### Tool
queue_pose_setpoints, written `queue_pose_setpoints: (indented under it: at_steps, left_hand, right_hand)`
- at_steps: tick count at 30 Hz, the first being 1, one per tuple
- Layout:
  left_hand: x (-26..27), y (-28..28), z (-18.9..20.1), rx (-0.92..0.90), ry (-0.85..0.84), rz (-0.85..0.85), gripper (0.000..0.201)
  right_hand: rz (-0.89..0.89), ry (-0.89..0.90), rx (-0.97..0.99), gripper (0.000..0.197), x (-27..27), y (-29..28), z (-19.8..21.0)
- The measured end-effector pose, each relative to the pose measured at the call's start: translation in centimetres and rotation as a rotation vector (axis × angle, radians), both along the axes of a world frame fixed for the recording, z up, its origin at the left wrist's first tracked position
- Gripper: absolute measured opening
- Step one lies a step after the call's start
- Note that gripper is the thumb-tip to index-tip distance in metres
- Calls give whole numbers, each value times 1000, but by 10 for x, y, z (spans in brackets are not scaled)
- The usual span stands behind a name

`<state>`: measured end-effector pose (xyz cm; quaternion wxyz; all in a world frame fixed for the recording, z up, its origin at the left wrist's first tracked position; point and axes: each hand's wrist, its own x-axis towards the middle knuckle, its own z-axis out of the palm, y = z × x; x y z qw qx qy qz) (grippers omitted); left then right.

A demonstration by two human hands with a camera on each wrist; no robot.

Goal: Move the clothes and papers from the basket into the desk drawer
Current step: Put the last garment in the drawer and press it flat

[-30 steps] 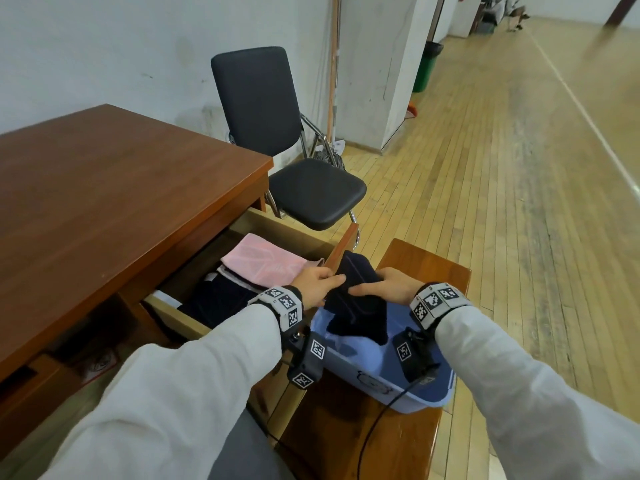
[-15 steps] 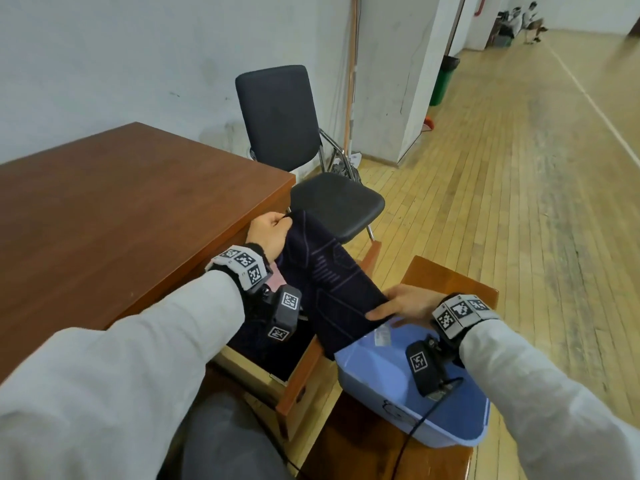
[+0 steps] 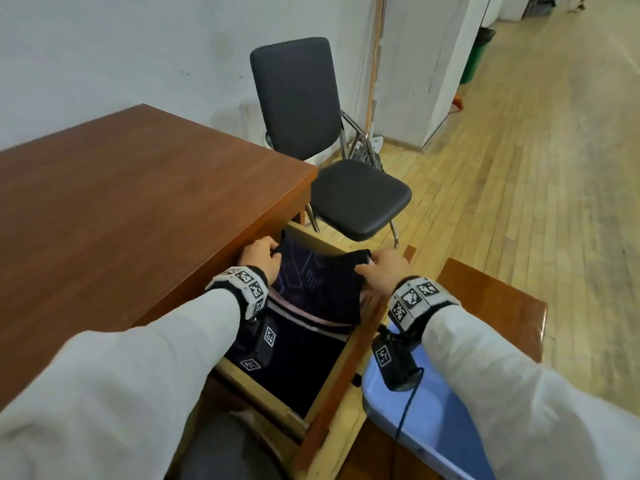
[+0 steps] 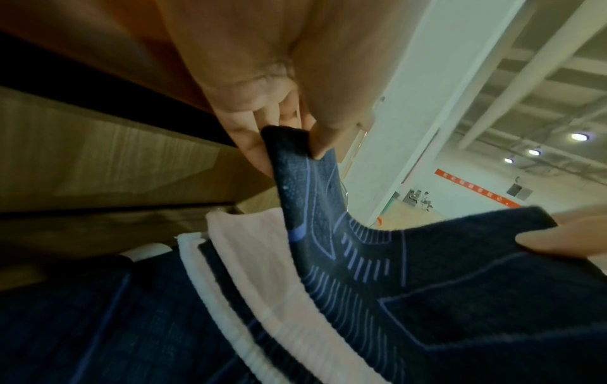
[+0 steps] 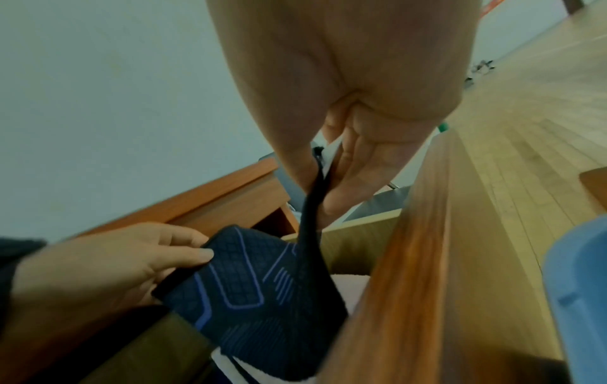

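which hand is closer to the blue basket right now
Right. The right hand pinches the dark garment over the drawer's basket-side edge; the left hand pinches it by the desk, farther from the blue basket.

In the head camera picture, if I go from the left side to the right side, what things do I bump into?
Brown desk → left hand → dark patterned garment → right hand → blue basket.
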<state>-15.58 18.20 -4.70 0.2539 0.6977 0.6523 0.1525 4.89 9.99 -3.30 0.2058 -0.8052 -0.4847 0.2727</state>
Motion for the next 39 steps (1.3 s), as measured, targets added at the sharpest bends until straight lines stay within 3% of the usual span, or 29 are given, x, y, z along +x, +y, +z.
queue_pose_setpoints:
  at_steps: [1, 5, 14, 18, 21, 24, 26, 28, 30, 33, 39]
  left_hand:
    - [0, 2, -6, 4, 23, -8, 24]
    - [0, 11, -25, 1, 61, -22, 21]
    - [10, 22, -46, 39, 68, 14, 29]
    - [16, 24, -53, 26, 88, 53, 30]
    - [17, 26, -58, -63, 116, 112, 33]
    - [15, 22, -65, -124, 172, 116, 50]
    - [14, 17, -69, -118, 268, -12, 72]
    - [14, 13, -70, -140, 357, -203, 83]
    - [14, 10, -69, -206, 427, -327, 81]
    - [15, 5, -70, -308, 465, -291, 75]
    - [11, 8, -78, -324, 410, -245, 75]
  right_hand:
    - [28, -45, -7, 17, -3, 3, -3]
    - [107, -158, 19, 32, -6, 11, -15]
    - [243, -422, -32, 28, -1, 14, -36]
    - [236, -480, -25, 20, -1, 17, -44]
    - [230, -509, -33, 24, -3, 17, -46]
    - [228, -521, 55, 47, -2, 15, -49]
    - [241, -562, 114, 49, -1, 14, -49]
    - [326, -650, 31, 40, -2, 13, -49]
    - [413, -720, -158, 35, -2, 14, -47]
    - [468, -772, -313, 34, -2, 18, -47]
    - [483, -791, -315, 31, -2, 21, -49]
